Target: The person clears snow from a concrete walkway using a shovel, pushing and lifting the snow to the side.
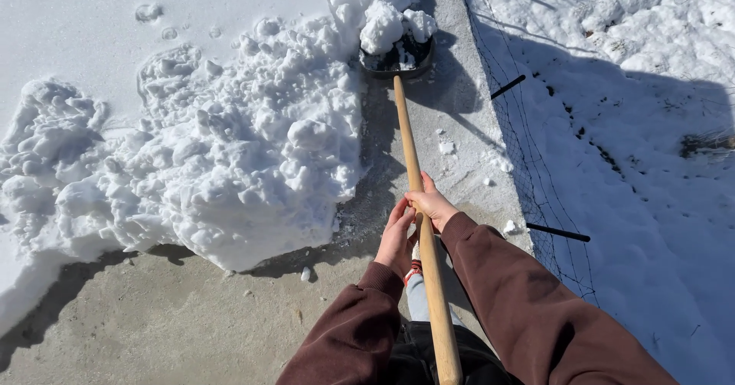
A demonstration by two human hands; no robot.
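Bare concrete path (pixel 153 324) runs from lower left to top centre. Heaped snow (pixel 230 140) covers its left side; small snow lumps (pixel 446 147) lie scattered at centre. A shovel blade (pixel 398 57), snow-laden, rests at top centre.

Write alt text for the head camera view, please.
Both hands, left hand and right hand, grip a long wooden shovel handle. Its dark blade carries snow chunks on a concrete path beside piled snow.
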